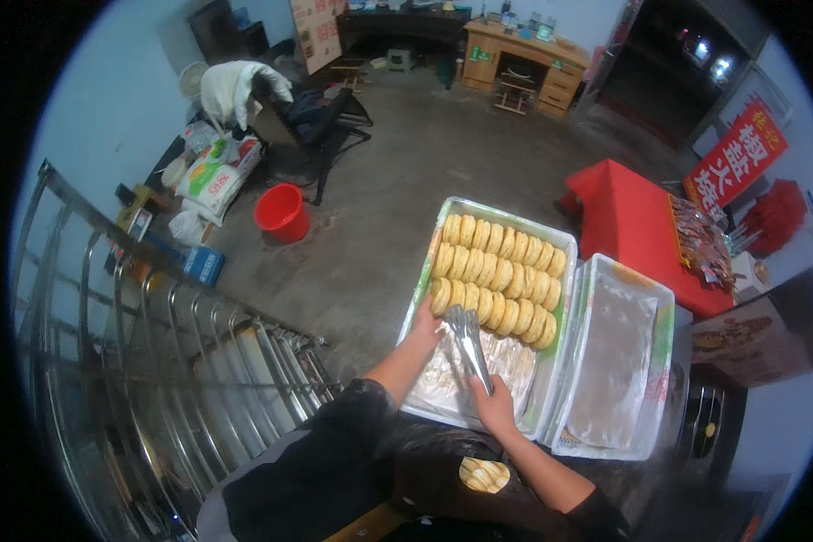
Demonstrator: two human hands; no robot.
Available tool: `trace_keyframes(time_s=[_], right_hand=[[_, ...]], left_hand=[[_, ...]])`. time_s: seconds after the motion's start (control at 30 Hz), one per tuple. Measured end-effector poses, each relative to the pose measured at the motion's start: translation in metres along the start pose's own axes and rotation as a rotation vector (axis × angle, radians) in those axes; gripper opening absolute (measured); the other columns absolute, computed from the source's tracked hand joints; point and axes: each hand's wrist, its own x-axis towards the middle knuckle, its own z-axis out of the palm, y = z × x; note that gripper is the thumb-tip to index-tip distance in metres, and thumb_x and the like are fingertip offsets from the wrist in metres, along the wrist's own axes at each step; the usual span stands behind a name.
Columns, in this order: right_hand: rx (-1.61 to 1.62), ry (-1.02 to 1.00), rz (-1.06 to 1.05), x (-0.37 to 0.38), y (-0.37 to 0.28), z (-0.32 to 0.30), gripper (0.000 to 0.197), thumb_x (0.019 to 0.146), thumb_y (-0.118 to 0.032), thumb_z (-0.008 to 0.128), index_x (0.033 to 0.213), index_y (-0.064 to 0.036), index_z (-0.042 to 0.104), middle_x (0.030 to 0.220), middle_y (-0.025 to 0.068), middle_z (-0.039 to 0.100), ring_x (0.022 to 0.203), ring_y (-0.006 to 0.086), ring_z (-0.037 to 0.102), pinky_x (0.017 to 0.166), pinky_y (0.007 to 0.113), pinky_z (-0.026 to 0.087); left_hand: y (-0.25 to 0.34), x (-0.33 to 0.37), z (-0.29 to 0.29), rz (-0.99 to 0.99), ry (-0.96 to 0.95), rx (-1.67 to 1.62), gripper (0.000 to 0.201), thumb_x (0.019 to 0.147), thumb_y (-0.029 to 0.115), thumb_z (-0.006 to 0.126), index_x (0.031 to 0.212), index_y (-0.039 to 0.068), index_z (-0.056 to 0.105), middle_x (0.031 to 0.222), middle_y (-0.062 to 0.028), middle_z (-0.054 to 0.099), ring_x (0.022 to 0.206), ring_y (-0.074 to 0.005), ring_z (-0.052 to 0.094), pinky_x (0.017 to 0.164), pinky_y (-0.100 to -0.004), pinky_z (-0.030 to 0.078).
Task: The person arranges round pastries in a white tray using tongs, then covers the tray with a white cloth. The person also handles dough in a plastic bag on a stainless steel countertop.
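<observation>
A white tray (441, 217) in front of me holds three rows of round golden flatbreads (488, 268), stood on edge and leaning together. The tray's near part has a pale, flour-dusted sheet (501, 363). My right hand (495, 405) is closed round the metal tongs (469, 341), their tips pointing away from me by the left end of the nearest row. Against that end bread, at the tray's left side, is my left hand (426, 323); its fingers are partly hidden, and their grip is unclear.
A second white tray (664, 361) with a grey sheet stands right of the first. Beyond it is a red-covered table (610, 212). Metal racks (181, 352) fill the left, near a red bucket (282, 213) and a black chair (312, 113). A wooden desk (560, 81) stands at the back.
</observation>
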Motion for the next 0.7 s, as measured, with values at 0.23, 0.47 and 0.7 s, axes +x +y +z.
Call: trace_keyframes(time_s=[0.23,0.47,0.7], right_hand=[[0.089,0.262,0.119,-0.021,0.057,-0.014,0.047,0.102,-0.043,0.064,0.112,0.0028,0.066,0.093,0.0193,0.071,0.088,0.0266,0.066,0.083,0.039,0.051],[0.186,0.315,0.195,-0.03,0.084,-0.011,0.044,0.103,-0.04,0.063,0.109,0.0038,0.066,0.094,0.0185,0.07,0.089,0.0254,0.065,0.085,0.04,0.05],[0.077,0.264,0.047,-0.027,0.066,-0.014,0.043,0.101,-0.039,0.065,0.11,0.0029,0.065,0.092,0.0224,0.07,0.087,0.0327,0.068,0.083,0.042,0.052]], left_hand=[[-0.009,0.001,0.006,-0.017,-0.209,-0.136,0.074,0.093,0.061,0.065,0.145,0.01,0.048,0.14,-0.0164,0.05,0.133,-0.0338,0.05,0.114,-0.0519,0.039],[-0.006,0.006,-0.002,-0.093,-0.14,0.038,0.079,0.097,0.063,0.06,0.153,0.01,0.042,0.147,-0.0164,0.049,0.133,-0.0348,0.05,0.114,-0.0559,0.038],[-0.005,0.008,0.006,-0.056,-0.136,0.093,0.076,0.096,0.053,0.068,0.155,0.015,0.04,0.149,-0.0154,0.048,0.138,-0.0387,0.048,0.109,-0.0579,0.045]])
